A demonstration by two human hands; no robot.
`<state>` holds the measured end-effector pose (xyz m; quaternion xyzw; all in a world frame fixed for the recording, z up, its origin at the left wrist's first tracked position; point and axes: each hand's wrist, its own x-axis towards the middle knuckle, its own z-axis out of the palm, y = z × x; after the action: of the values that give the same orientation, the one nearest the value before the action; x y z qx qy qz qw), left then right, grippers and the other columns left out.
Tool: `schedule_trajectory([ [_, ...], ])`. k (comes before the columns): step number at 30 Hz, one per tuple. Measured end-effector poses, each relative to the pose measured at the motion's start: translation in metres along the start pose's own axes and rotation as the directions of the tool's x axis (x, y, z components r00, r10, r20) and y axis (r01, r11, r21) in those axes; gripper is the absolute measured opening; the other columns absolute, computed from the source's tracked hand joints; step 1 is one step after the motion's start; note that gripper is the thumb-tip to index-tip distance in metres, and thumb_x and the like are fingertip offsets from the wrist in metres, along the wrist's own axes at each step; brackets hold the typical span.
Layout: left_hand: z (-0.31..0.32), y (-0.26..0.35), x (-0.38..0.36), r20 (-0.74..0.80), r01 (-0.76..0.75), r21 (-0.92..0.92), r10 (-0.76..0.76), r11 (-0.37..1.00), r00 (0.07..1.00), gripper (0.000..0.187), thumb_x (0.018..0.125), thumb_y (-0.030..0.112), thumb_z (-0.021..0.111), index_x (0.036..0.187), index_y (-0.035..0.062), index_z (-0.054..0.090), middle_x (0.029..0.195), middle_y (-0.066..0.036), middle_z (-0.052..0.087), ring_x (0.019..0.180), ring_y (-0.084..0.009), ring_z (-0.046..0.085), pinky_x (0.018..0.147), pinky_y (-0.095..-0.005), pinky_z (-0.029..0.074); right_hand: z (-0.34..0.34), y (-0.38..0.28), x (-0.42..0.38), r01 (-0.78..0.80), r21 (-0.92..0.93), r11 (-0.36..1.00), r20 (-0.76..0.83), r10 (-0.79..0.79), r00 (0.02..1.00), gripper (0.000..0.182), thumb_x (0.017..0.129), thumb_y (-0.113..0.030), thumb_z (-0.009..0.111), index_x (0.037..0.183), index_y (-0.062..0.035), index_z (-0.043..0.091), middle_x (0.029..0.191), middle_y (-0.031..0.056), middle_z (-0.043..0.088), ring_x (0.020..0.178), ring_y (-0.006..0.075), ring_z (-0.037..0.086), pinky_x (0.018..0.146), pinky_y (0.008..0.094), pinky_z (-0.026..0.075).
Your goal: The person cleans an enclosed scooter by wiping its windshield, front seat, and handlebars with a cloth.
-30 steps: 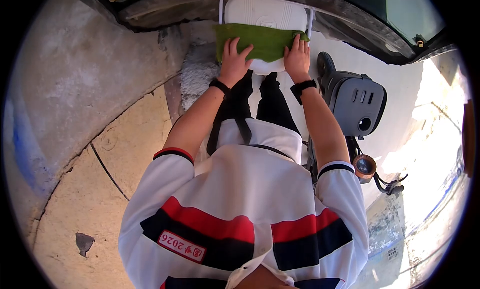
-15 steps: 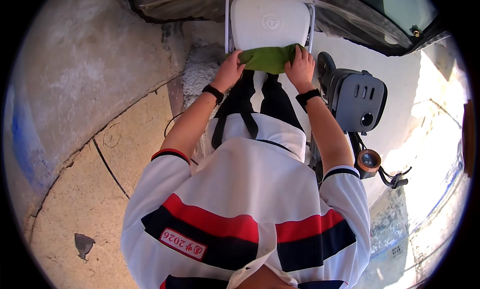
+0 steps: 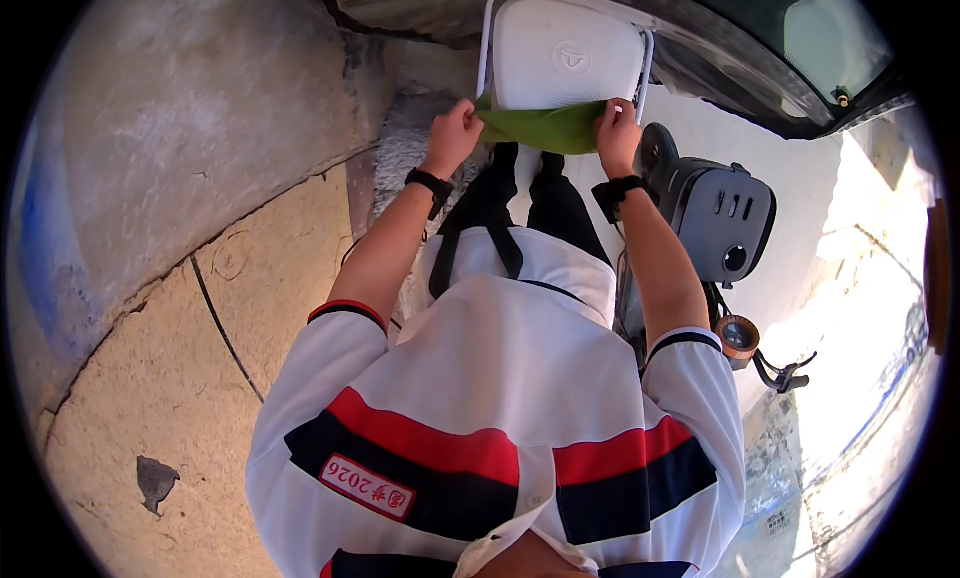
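A green cloth point(image 3: 545, 130) is stretched between my two hands, at the near edge of a white seat point(image 3: 570, 53) with an embossed mark. My left hand point(image 3: 455, 136) is closed on the cloth's left end. Its right end is pinched in my right hand point(image 3: 617, 133), thumb and fingers pressed together. The cloth hangs in a shallow band above my dark-trousered legs. Each wrist has a black band.
To the right stand a grey pet-carrier-like case point(image 3: 727, 221) and a round lamp point(image 3: 738, 338) beside a handlebar point(image 3: 785, 376). A dark-framed canopy point(image 3: 720, 48) crosses the top. A concrete wall point(image 3: 200, 108) rises at the left.
Both hands have closed more tightly on the cloth's ends and moved slightly apart, and the cloth is pulled straighter. The view has shifted and tilted a little.
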<state>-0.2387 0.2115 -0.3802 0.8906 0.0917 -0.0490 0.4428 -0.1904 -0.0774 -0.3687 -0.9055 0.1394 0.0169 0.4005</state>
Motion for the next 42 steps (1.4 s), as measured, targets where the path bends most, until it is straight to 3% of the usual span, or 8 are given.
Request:
schedule_trajectory([
  [4, -0.012, -0.016, 0.011, -0.045, 0.189, -0.259, -0.207, 0.947, 0.977, 0.011, 0.094, 0.013, 0.060, 0.099, 0.0050, 0.056, 0.073, -0.015, 0.070, 0.073, -0.0337, 0.071, 0.062, -0.0426, 0.054, 0.023, -0.008, 0.001, 0.047, 0.061, 0.997, 0.019, -0.048, 0.999, 0.018, 0.100, -0.019, 0.055, 0.110, -0.0051, 0.058, 0.084, 0.0151, 0.073, 0.077, 0.0311, 0.072, 0.068, 0.0398, 0.054],
  [7, -0.004, -0.030, 0.021, -0.191, 0.016, -0.072, -0.029, 0.997, 0.981, 0.014, 0.099, 0.013, 0.057, 0.108, 0.0036, 0.054, 0.078, -0.011, 0.071, 0.072, -0.0237, 0.073, 0.063, -0.0356, 0.054, 0.037, -0.011, -0.007, 0.273, -0.025, 0.962, -0.042, -0.274, 0.961, 0.019, 0.097, -0.011, 0.054, 0.115, -0.0051, 0.054, 0.089, 0.0186, 0.072, 0.079, 0.0366, 0.070, 0.070, 0.0445, 0.054],
  [12, 0.013, -0.024, 0.035, -0.187, 0.117, -0.114, -0.137, 0.987, 0.973, 0.015, 0.100, 0.012, 0.055, 0.111, 0.0034, 0.053, 0.094, -0.018, 0.072, 0.087, -0.0295, 0.073, 0.072, -0.0376, 0.055, 0.036, -0.010, -0.020, 0.415, -0.123, 0.901, 0.153, -0.396, 0.905, 0.055, 0.087, -0.012, 0.065, 0.137, -0.0046, 0.043, 0.126, 0.0223, 0.059, 0.117, 0.0389, 0.057, 0.098, 0.0440, 0.047],
  [19, 0.020, 0.008, 0.070, -0.082, -0.025, -0.158, 0.012, 0.987, 0.997, 0.032, 0.100, 0.013, 0.056, 0.125, 0.0010, 0.042, 0.118, -0.028, 0.065, 0.109, -0.0446, 0.062, 0.087, -0.0464, 0.051, 0.031, -0.010, -0.005, 0.406, -0.254, 0.878, 0.275, -0.337, 0.900, 0.086, 0.080, -0.035, 0.076, 0.148, -0.0025, 0.034, 0.139, 0.0207, 0.048, 0.132, 0.0395, 0.043, 0.113, 0.0471, 0.033],
  [28, 0.037, 0.020, 0.110, 0.028, -0.152, -0.160, 0.159, 0.975, 0.987, 0.041, 0.097, 0.013, 0.060, 0.131, -0.0002, 0.040, 0.134, -0.034, 0.051, 0.127, -0.0460, 0.051, 0.100, -0.0451, 0.046, 0.033, -0.017, 0.016, 0.356, -0.497, 0.792, 0.285, -0.238, 0.928, 0.101, 0.079, -0.051, 0.073, 0.154, -0.0013, 0.025, 0.142, 0.0197, 0.046, 0.138, 0.0360, 0.037, 0.117, 0.0541, 0.022],
  [34, 0.042, 0.041, 0.142, 0.128, -0.400, 0.005, 0.396, 0.917, 0.909, 0.059, 0.094, 0.022, 0.066, 0.142, 0.0048, 0.037, 0.149, -0.024, 0.039, 0.142, -0.0483, 0.029, 0.112, -0.0503, 0.034, 0.031, -0.012, 0.034, 0.274, -0.473, 0.838, 0.224, -0.187, 0.957, 0.105, 0.079, -0.052, 0.073, 0.155, -0.0002, 0.022, 0.145, 0.0226, 0.040, 0.140, 0.0375, 0.033, 0.117, 0.0540, 0.021],
  [37, 0.053, 0.039, 0.138, 0.291, -0.477, 0.379, 0.388, 0.793, 0.875, 0.070, 0.094, 0.035, 0.066, 0.150, 0.0098, 0.032, 0.154, -0.017, 0.035, 0.145, -0.0505, 0.017, 0.116, -0.0574, 0.025, 0.031, -0.011, 0.032, 0.297, -0.518, 0.802, 0.250, -0.190, 0.950, 0.105, 0.079, -0.052, 0.074, 0.155, -0.0005, 0.022, 0.144, 0.0221, 0.041, 0.140, 0.0382, 0.033, 0.117, 0.0542, 0.022],
  [42, 0.055, 0.026, 0.108, 0.424, -0.522, 0.428, 0.345, 0.738, 0.837, 0.078, 0.095, 0.045, 0.062, 0.156, 0.0132, 0.025, 0.157, -0.017, 0.029, 0.147, -0.0512, 0.009, 0.117, -0.0615, 0.019, 0.025, -0.011, 0.017, 0.341, -0.504, 0.794, 0.330, -0.188, 0.925, 0.104, 0.079, -0.053, 0.074, 0.155, -0.0019, 0.023, 0.144, 0.0230, 0.042, 0.137, 0.0405, 0.036, 0.117, 0.0530, 0.024],
])
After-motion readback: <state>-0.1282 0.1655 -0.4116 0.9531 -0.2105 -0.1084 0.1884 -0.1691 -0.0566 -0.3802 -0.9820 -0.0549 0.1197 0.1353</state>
